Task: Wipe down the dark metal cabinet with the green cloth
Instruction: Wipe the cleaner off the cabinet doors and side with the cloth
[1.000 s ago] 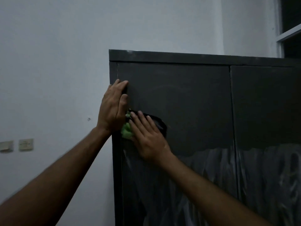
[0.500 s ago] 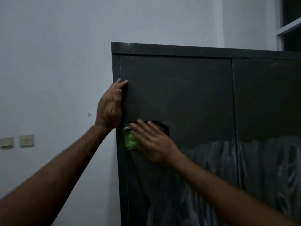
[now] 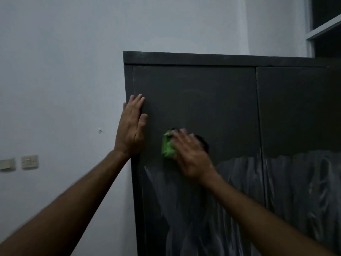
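Observation:
The dark metal cabinet [image 3: 203, 100] stands against the white wall, two doors shut, its lower half streaked with pale wipe marks. My right hand [image 3: 190, 154] presses the crumpled green cloth [image 3: 167, 147] flat against the left door, fingers straight and blurred by motion; most of the cloth is hidden under the palm. My left hand [image 3: 132, 126] rests flat on the cabinet's left front edge, fingers straight and pointing up, holding nothing.
White wall [image 3: 64, 71] fills the left side, with two wall switches [image 3: 29, 162] low at the left. A window frame [image 3: 324, 28] shows at the top right above the cabinet. The second door [image 3: 295, 108] lies to the right.
My right hand and the cloth have slid right from the cabinet's left edge onto the door panel. My left hand stays on the edge, now spread flatter.

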